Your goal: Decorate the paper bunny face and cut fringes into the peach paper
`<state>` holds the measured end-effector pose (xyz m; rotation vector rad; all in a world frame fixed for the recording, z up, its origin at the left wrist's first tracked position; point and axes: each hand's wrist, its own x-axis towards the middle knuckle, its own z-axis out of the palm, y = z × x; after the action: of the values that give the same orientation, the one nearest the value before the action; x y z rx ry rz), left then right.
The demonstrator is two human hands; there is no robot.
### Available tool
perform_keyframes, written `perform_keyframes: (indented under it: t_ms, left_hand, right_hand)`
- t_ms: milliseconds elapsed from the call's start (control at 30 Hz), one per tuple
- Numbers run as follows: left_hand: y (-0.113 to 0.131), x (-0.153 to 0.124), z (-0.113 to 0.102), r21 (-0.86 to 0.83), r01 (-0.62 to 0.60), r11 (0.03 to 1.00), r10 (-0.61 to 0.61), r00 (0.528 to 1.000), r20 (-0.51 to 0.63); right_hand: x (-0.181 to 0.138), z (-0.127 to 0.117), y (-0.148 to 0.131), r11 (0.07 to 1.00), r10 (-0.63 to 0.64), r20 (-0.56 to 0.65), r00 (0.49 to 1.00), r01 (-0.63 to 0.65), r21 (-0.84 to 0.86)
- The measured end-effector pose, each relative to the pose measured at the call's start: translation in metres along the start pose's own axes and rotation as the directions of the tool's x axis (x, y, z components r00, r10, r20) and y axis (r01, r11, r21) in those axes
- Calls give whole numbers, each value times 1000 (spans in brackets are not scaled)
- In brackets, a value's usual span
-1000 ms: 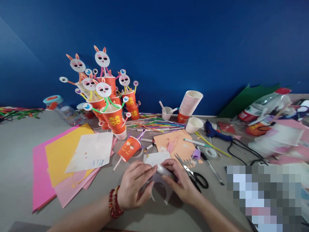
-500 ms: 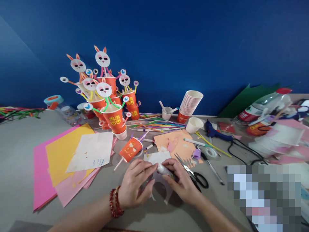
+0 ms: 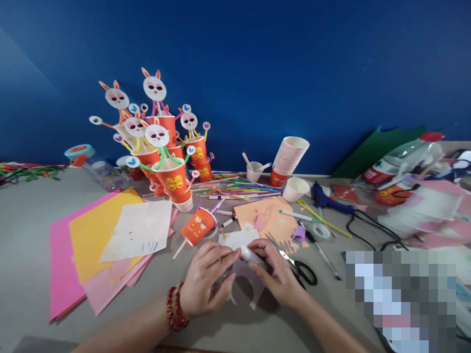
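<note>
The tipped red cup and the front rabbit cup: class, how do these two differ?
The tipped red cup lies on its side; the front rabbit cup stands upright.
The tipped red cup has purple stems and no visible face; the front rabbit cup has green stems and a rabbit face.
The front rabbit cup shows large yellow writing; the tipped red cup shows small pictures.
Both are red.
</note>
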<state>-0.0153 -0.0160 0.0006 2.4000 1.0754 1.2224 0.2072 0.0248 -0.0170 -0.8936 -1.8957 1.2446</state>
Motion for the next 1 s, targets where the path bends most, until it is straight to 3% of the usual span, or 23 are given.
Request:
perform_keyframes:
  t_ms: [1000]
  left_hand:
    - [0,-1,0,-82,11,997,-12,1000,-17]
  right_hand:
    - [2,3,-4,999,38,-8,999,-38,37]
